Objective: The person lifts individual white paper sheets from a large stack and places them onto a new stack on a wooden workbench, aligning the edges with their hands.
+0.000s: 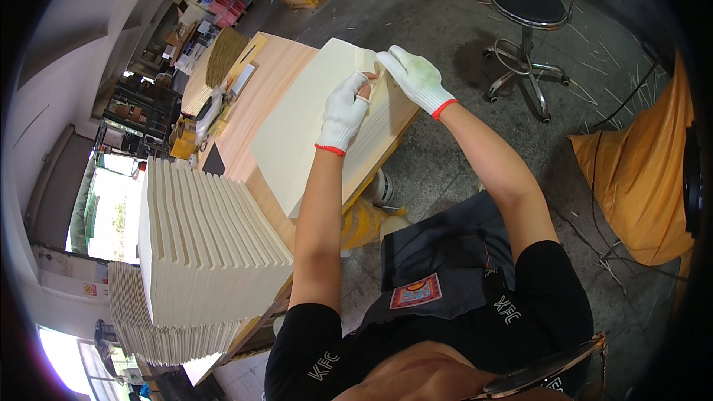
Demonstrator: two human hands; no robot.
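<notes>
Cream paper sheets in a thick flat stack (297, 130) lay on the pale wooden bench (271, 74). Both white-gloved hands met at its far right corner: left hand (344, 113) pressed on top, right hand (416, 78) pinched the edge. Judgement: corner best lifted with fingertips while the left steadied the stack. Fanned cream bundles (208, 245) stood at near left.

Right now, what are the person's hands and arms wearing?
Both hands wear white knitted work gloves with thin red bands at the wrist cuffs. The left hand has a glove that looks plain white, while the glove on the right hand has a faint greenish stain across its back. The forearms are bare from the cuffs up. Short black sleeves with small white printed markings cover the upper arms.
</notes>
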